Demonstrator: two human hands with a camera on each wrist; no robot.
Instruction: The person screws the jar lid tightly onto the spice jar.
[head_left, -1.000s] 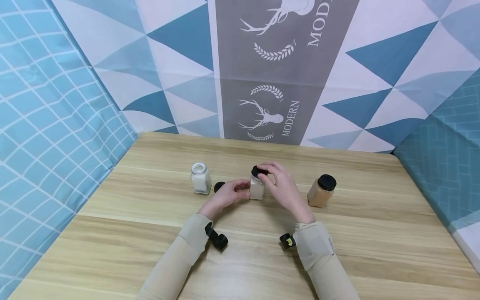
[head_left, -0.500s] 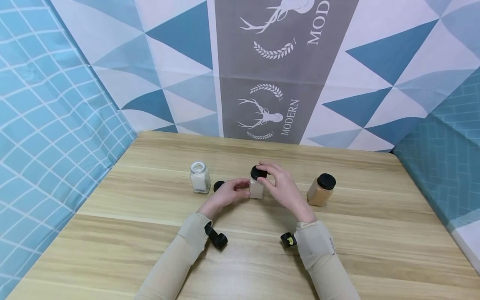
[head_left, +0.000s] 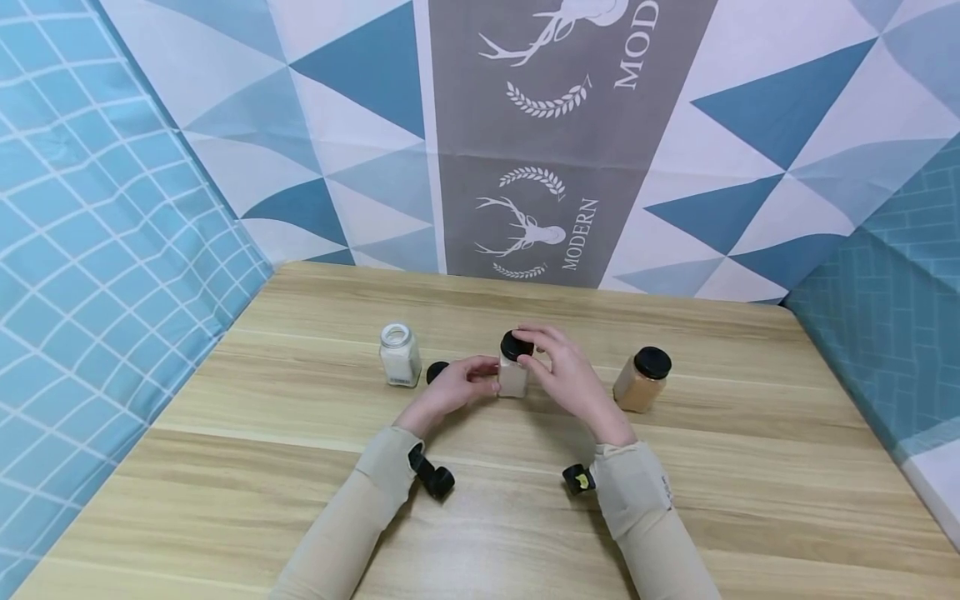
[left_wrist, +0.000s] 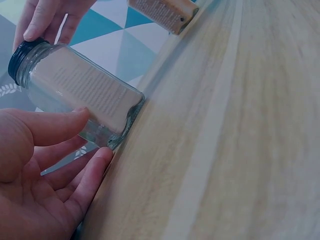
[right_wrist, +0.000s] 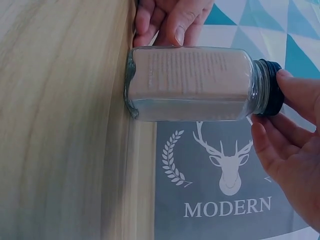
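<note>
the jar (head_left: 513, 381) stands upright on the worktop (head_left: 495, 517), toward its back edge, roughly midway between the side edges. the left hand (head_left: 457, 387) grips the jar's lower side; the right hand (head_left: 566, 372) pinches its black lid (right_wrist: 273, 92). to work the lid well, the left should probably hold the base flat and still while the right turns level, without tipping.
</note>
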